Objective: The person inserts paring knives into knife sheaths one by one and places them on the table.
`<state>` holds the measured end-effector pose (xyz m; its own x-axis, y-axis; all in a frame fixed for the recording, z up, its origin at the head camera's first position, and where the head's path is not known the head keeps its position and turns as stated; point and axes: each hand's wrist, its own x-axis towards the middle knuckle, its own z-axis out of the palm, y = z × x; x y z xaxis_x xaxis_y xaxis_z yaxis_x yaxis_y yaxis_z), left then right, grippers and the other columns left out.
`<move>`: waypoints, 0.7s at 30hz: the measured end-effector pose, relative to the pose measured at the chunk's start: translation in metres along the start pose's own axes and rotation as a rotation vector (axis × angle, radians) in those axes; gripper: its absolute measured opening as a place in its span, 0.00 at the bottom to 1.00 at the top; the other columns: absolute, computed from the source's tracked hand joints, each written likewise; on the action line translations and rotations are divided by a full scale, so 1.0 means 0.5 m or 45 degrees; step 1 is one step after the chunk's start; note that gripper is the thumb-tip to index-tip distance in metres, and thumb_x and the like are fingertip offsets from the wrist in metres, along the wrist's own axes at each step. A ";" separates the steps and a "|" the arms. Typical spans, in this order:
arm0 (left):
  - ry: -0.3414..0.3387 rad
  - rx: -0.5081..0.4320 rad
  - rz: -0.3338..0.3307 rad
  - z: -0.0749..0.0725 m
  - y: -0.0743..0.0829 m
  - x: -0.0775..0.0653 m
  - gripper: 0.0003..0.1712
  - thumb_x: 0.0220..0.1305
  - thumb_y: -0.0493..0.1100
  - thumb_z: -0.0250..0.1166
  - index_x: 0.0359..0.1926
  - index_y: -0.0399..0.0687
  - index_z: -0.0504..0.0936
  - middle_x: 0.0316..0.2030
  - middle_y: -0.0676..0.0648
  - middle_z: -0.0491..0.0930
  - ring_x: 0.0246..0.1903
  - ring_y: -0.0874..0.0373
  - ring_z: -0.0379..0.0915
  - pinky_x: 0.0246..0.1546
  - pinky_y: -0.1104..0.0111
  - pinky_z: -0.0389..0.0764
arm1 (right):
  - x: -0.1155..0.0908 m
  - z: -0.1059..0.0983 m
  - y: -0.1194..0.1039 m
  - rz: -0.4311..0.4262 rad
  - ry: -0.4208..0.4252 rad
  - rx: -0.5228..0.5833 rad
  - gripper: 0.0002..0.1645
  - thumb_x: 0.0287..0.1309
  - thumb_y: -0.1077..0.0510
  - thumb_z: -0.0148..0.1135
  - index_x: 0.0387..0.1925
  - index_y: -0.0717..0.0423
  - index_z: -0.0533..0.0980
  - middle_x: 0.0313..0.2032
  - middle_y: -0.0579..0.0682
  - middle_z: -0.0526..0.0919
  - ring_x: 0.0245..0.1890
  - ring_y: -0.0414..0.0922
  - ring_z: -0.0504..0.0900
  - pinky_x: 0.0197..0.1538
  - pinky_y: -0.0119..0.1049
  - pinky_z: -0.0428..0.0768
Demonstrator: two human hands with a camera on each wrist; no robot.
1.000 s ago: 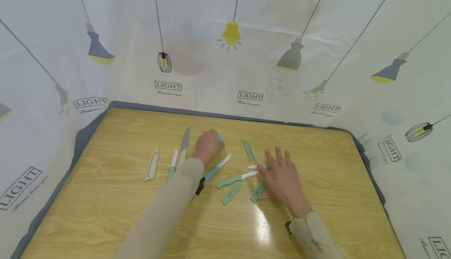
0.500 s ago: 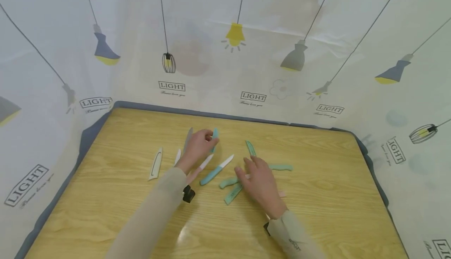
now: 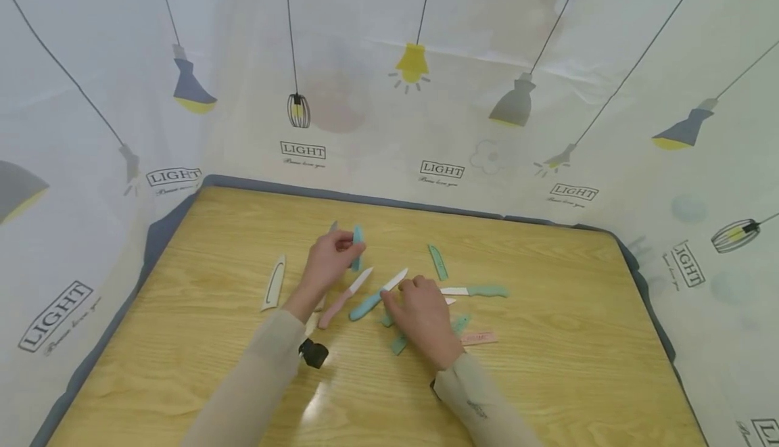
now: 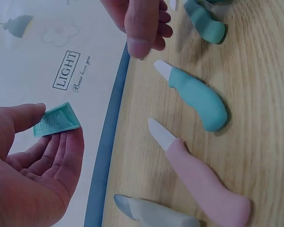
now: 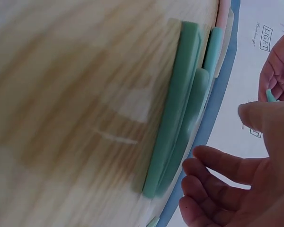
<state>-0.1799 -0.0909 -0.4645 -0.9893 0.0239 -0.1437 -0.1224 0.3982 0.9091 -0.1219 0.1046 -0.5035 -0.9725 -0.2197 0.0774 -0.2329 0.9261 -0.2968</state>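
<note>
My left hand pinches a turquoise knife sheath between thumb and fingers, raised above the table, its lettered face showing in the left wrist view. My right hand is over the middle of the table, fingers loosely bent and holding nothing. Its thumb reaches beside the blue-handled knife, whose white blade is bare. Left of that lies a pink-handled knife, also uncovered. The right hand partly hides a green-handled knife and a green sheath below it.
Another green-handled knife lies to the right, with a green sheath behind and a pink sheath in front. At left rests a cream sheath. A larger grey-bladed knife is mostly behind the left hand. Printed sheeting surrounds the table.
The left hand has lifted the turquoise sheath from the table's far part and drawn it left. The right hand has moved left, from the right-hand green knife toward the blue knife.
</note>
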 end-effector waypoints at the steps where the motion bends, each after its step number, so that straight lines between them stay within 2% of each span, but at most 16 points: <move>1: 0.001 -0.028 -0.005 -0.002 -0.001 -0.003 0.26 0.65 0.52 0.62 0.58 0.41 0.77 0.46 0.45 0.80 0.41 0.53 0.79 0.42 0.61 0.83 | 0.004 0.002 -0.004 -0.003 -0.015 -0.019 0.35 0.64 0.34 0.50 0.37 0.63 0.82 0.34 0.54 0.80 0.36 0.51 0.77 0.38 0.41 0.79; 7: 0.000 -0.147 -0.030 -0.015 -0.012 -0.016 0.26 0.65 0.50 0.63 0.58 0.40 0.76 0.46 0.44 0.80 0.44 0.52 0.78 0.44 0.62 0.82 | 0.023 0.015 -0.018 0.009 -0.074 -0.059 0.31 0.64 0.35 0.52 0.20 0.55 0.75 0.22 0.48 0.73 0.25 0.46 0.72 0.28 0.35 0.73; 12: 0.015 -0.211 -0.090 -0.019 -0.025 -0.025 0.28 0.64 0.51 0.64 0.60 0.40 0.74 0.47 0.43 0.79 0.45 0.52 0.78 0.44 0.65 0.82 | 0.036 0.025 -0.028 0.053 -0.066 -0.078 0.32 0.62 0.33 0.52 0.17 0.54 0.71 0.20 0.49 0.72 0.23 0.47 0.71 0.27 0.38 0.72; 16: 0.024 -0.225 -0.130 -0.019 -0.034 -0.032 0.30 0.64 0.50 0.63 0.62 0.38 0.72 0.49 0.42 0.79 0.46 0.52 0.78 0.45 0.65 0.81 | 0.044 0.029 -0.037 0.094 -0.121 -0.116 0.35 0.62 0.31 0.50 0.14 0.53 0.70 0.19 0.49 0.71 0.22 0.47 0.70 0.27 0.37 0.71; 21: 0.052 -0.210 -0.135 -0.020 -0.041 -0.038 0.29 0.64 0.48 0.63 0.62 0.37 0.72 0.49 0.41 0.80 0.46 0.51 0.78 0.45 0.65 0.82 | 0.052 0.031 -0.046 0.112 -0.163 -0.144 0.37 0.62 0.32 0.51 0.08 0.51 0.67 0.14 0.48 0.69 0.18 0.45 0.68 0.20 0.35 0.68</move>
<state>-0.1596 -0.1088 -0.4762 -0.9722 -0.0491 -0.2291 -0.2341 0.2406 0.9420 -0.1420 0.0727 -0.5095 -0.9836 -0.1668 -0.0682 -0.1516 0.9705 -0.1875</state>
